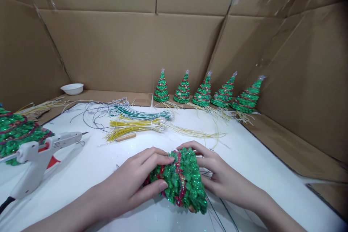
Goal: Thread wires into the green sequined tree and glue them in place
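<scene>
A small glittery green Christmas tree [187,177] with red garlands lies on its side between my hands, its wide base turned to the right. My left hand [146,177] is closed around the narrower end, thumb and fingers on the branches. At the base, the curled fingers of my right hand [212,166] reach in behind the rim; their tips are partly hidden. Thin dark wires [217,210] trail from the base toward the front of the white table [108,188].
Several finished-looking trees [203,92] stand along the cardboard at the back. Yellow wires [136,127], green wires [141,113] and a wooden-handled awl [126,137] lie mid-table. A white glue gun [35,163] and another tree [16,132] are at left; a white bowl [73,89] sits behind.
</scene>
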`<state>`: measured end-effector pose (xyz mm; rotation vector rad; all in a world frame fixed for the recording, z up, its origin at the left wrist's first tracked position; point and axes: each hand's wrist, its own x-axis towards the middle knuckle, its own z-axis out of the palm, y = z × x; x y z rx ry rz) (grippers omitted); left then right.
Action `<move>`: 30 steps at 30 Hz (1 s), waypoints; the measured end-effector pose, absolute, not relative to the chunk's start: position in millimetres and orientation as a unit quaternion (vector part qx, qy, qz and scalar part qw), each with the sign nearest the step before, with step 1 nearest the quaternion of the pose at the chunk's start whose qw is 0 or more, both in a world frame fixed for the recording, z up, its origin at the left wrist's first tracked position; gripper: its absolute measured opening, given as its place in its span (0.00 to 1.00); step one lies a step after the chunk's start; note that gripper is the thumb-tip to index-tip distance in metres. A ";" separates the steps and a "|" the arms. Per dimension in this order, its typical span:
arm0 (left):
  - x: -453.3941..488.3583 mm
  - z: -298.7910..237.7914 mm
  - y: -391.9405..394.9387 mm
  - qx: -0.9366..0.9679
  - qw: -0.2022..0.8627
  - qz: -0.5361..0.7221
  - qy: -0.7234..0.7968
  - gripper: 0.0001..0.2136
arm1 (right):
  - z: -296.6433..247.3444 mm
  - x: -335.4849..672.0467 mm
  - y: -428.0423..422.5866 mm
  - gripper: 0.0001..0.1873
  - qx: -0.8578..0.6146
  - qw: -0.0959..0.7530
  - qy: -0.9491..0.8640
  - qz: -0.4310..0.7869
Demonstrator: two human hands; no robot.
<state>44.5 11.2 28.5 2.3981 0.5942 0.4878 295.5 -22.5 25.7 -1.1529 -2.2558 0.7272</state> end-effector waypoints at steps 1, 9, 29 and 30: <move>44.5 28.2 11.3 0.906 0.307 0.186 0.225 0.15 | 25.4 295.6 -22.4 0.12 -0.422 0.251 -0.829 0.267; 43.8 27.9 10.9 0.906 0.310 0.183 0.224 0.15 | 24.1 296.2 -21.9 0.12 -0.420 0.249 -0.828 0.275; 42.4 29.8 9.4 0.905 0.308 0.177 0.234 0.15 | 28.5 295.6 -23.4 0.13 -0.425 0.239 -0.826 0.282; 42.5 30.0 9.3 0.905 0.307 0.175 0.234 0.15 | 28.7 295.4 -23.5 0.13 -0.425 0.239 -0.826 0.283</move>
